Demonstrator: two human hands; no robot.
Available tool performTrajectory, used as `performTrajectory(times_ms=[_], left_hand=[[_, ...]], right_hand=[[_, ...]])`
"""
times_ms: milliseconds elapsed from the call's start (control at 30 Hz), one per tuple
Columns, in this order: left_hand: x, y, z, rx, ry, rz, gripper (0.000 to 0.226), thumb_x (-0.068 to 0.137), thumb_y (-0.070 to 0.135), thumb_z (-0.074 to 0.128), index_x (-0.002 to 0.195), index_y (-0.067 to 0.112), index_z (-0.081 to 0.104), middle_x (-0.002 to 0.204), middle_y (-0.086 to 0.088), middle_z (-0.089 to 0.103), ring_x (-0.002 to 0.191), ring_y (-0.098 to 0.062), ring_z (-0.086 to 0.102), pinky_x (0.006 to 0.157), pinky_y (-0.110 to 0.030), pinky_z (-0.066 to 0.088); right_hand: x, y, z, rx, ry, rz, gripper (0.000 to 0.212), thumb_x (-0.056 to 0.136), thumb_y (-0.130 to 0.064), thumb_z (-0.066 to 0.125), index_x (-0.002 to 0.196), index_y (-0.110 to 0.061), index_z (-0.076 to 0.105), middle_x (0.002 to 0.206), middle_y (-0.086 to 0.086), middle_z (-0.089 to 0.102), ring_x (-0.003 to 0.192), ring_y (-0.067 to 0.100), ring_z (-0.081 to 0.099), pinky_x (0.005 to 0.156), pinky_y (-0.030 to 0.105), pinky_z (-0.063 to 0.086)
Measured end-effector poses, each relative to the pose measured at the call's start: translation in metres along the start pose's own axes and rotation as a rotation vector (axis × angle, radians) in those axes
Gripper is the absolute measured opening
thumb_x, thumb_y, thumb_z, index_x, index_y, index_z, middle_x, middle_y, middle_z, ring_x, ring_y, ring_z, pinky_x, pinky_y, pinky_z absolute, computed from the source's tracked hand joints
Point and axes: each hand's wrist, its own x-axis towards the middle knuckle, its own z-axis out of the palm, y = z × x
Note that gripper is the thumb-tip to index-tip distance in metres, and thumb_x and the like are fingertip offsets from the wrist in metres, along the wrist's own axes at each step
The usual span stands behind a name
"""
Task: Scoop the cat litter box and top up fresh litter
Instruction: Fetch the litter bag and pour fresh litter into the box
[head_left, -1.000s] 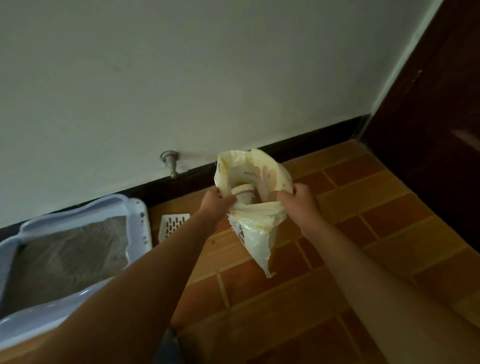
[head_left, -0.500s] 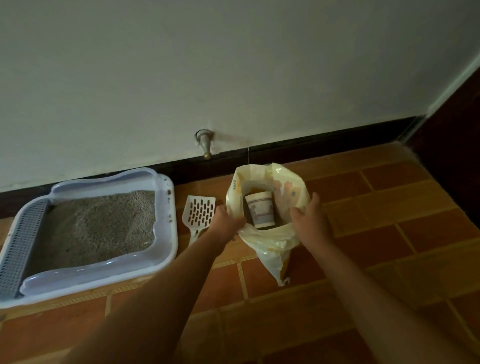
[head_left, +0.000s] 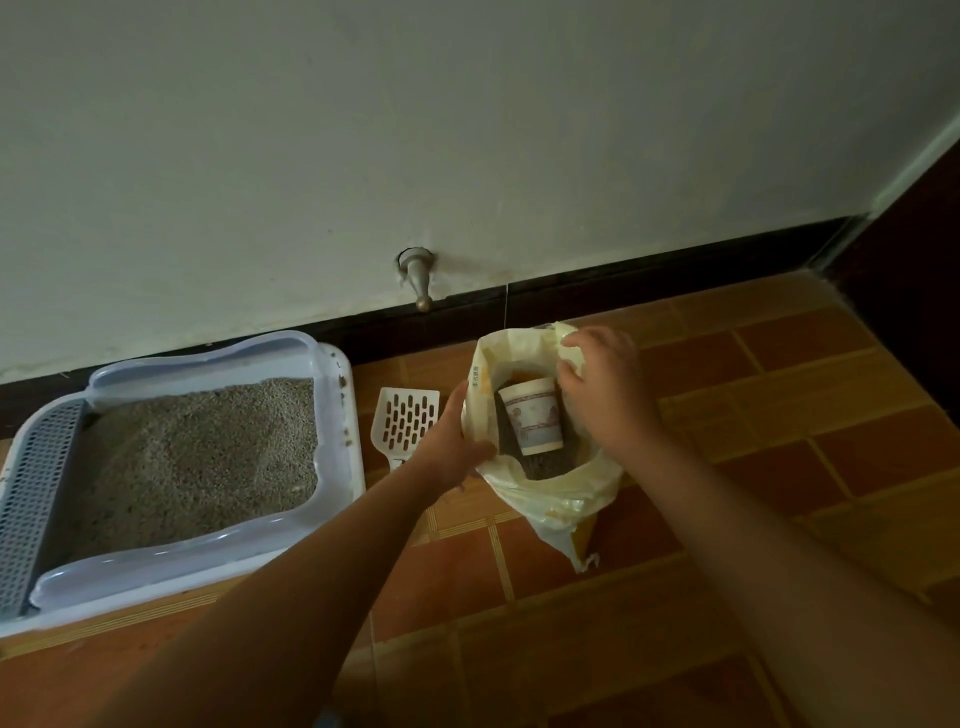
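- A pale yellow litter bag stands open on the orange tiled floor, between the two hands.
- The left hand holds the left edge of the bag's mouth. Its fingers are curled on the plastic at the near-left rim, and the thumb points up along the side of the bag.
- The right hand is at the far-right rim of the bag. Its fingers are bent over the folded plastic there and grip it, so the mouth of the bag is spread wide.
- Inside the bag a paper cup with a patterned band lies tilted on dark litter. The cup is just to the left of the right hand and does not seem to touch it.
- A white slotted scoop lies flat on the floor just left of the bag. The left hand partly covers its handle.
- The litter box, pale blue-white, sits to the left of the scoop, against the dark baseboard. It holds grey litter, and it has a grated part at its left end.
- A metal door stopper sticks out from the white wall above the scoop.
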Motion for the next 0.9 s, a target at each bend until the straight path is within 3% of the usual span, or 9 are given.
performTrajectory(times_ms=[67, 167, 300, 400, 433, 500, 633, 767, 900], left_hand=[[0.000, -0.003, -0.007, 0.032, -0.045, 0.022, 0.087, 0.085, 0.010, 0.063, 0.149, 0.032, 0.008, 0.111, -0.006, 0.055, 0.076, -0.015, 0.062, 0.051, -0.023, 0.053], [0.001, -0.006, -0.019, 0.040, -0.114, 0.044, 0.086, 0.087, 0.012, 0.063, 0.148, 0.034, 0.006, 0.104, 0.000, 0.054, 0.074, -0.009, 0.059, 0.046, -0.014, 0.050], [0.005, -0.011, -0.028, 0.030, -0.143, 0.096, 0.082, 0.090, 0.016, 0.059, 0.147, 0.038, 0.004, 0.095, 0.011, 0.049, 0.077, -0.005, 0.057, 0.048, -0.011, 0.049], [0.012, -0.014, -0.030, -0.014, -0.172, 0.152, 0.087, 0.089, 0.006, 0.058, 0.144, 0.040, 0.000, 0.098, 0.019, 0.043, 0.085, -0.002, 0.052, 0.056, -0.009, 0.050], [0.016, -0.016, -0.030, -0.024, -0.189, 0.168, 0.090, 0.087, 0.002, 0.058, 0.143, 0.041, -0.001, 0.101, 0.020, 0.042, 0.093, -0.004, 0.052, 0.062, -0.013, 0.053], [0.021, -0.022, -0.030, -0.045, -0.221, 0.174, 0.094, 0.085, -0.001, 0.059, 0.144, 0.041, 0.001, 0.109, 0.018, 0.041, 0.108, -0.009, 0.048, 0.073, -0.020, 0.053], [0.022, -0.036, -0.025, -0.077, -0.224, 0.164, 0.091, 0.084, -0.002, 0.059, 0.144, 0.042, 0.007, 0.114, 0.013, 0.044, 0.103, -0.007, 0.050, 0.067, -0.017, 0.049], [0.019, -0.040, -0.025, -0.132, -0.216, 0.158, 0.087, 0.083, -0.003, 0.058, 0.139, 0.047, 0.015, 0.105, 0.020, 0.045, 0.097, -0.004, 0.052, 0.070, -0.018, 0.050], [0.016, -0.040, -0.026, -0.130, -0.212, 0.151, 0.090, 0.082, -0.004, 0.060, 0.143, 0.044, 0.013, 0.109, 0.018, 0.045, 0.108, -0.010, 0.048, 0.081, -0.024, 0.048]], right_hand=[[0.005, -0.009, 0.006, 0.027, -0.068, -0.018, 0.021, 0.094, -0.018, 0.050, 0.110, -0.009, 0.060, 0.107, 0.005, 0.061, 0.102, 0.020, 0.056, 0.085, 0.031, 0.049], [0.016, -0.013, 0.026, -0.070, -0.305, 0.061, 0.024, 0.095, -0.018, 0.048, 0.115, -0.009, 0.058, 0.102, 0.007, 0.064, 0.093, 0.021, 0.061, 0.079, 0.032, 0.052], [0.033, -0.009, 0.059, -0.222, -0.492, 0.241, 0.033, 0.093, -0.020, 0.052, 0.125, -0.009, 0.052, 0.122, 0.011, 0.055, 0.109, 0.027, 0.054, 0.086, 0.036, 0.044], [0.039, -0.006, 0.078, -0.293, -0.572, 0.329, 0.056, 0.092, -0.027, 0.053, 0.142, -0.013, 0.032, 0.149, 0.015, 0.024, 0.139, 0.037, 0.017, 0.110, 0.053, 0.019], [0.039, -0.004, 0.084, -0.305, -0.583, 0.340, 0.061, 0.091, -0.032, 0.053, 0.144, -0.016, 0.028, 0.152, 0.014, 0.018, 0.141, 0.037, 0.008, 0.113, 0.054, 0.010], [0.038, 0.002, 0.096, -0.296, -0.537, 0.335, 0.069, 0.087, -0.042, 0.056, 0.145, -0.021, 0.024, 0.152, 0.010, 0.018, 0.142, 0.034, 0.008, 0.114, 0.053, 0.006], [0.030, 0.013, 0.116, -0.299, -0.520, 0.384, 0.088, 0.080, -0.060, 0.054, 0.147, -0.020, 0.014, 0.153, 0.011, 0.018, 0.142, 0.033, 0.012, 0.116, 0.051, 0.009], [0.017, 0.019, 0.127, -0.213, -0.468, 0.362, 0.086, 0.080, -0.051, 0.061, 0.144, -0.013, 0.019, 0.148, 0.012, 0.028, 0.138, 0.032, 0.024, 0.112, 0.052, 0.023], [0.010, 0.013, 0.116, -0.172, -0.548, 0.382, 0.100, 0.079, -0.049, 0.065, 0.148, -0.011, 0.003, 0.152, 0.015, 0.020, 0.140, 0.033, 0.019, 0.114, 0.047, 0.019]])
